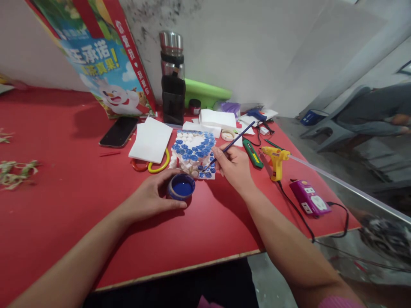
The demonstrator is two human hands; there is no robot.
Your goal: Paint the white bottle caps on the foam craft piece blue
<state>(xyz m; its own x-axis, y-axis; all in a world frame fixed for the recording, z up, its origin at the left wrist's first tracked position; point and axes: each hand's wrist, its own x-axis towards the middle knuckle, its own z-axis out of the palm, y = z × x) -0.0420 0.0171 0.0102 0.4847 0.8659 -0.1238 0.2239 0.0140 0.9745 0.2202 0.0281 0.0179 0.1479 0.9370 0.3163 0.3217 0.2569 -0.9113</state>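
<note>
My left hand (pixel 160 192) is wrapped round a small jar of blue paint (pixel 181 187), tilted so its open top faces me. A thin dark-blue paintbrush (pixel 234 143) is pinched in my right hand (pixel 233 164). Its tip points down at the lower part of a white craft piece (pixel 194 149) covered with small round lumps. Many lumps are painted blue; others, mostly at the upper left and lower left, are white. Whether the brush tip touches a lump I cannot tell.
White sheets (pixel 150 139) lie over scissors (pixel 160 164) by a phone (pixel 118 131). Behind stand a bottle (pixel 173 85) and a printed bag (pixel 112 68). On the right are a green cutter (pixel 252 153), a yellow glue gun (pixel 276 160) and a purple power socket (pixel 310 197) with cords. A seated person (pixel 375 111) is beyond.
</note>
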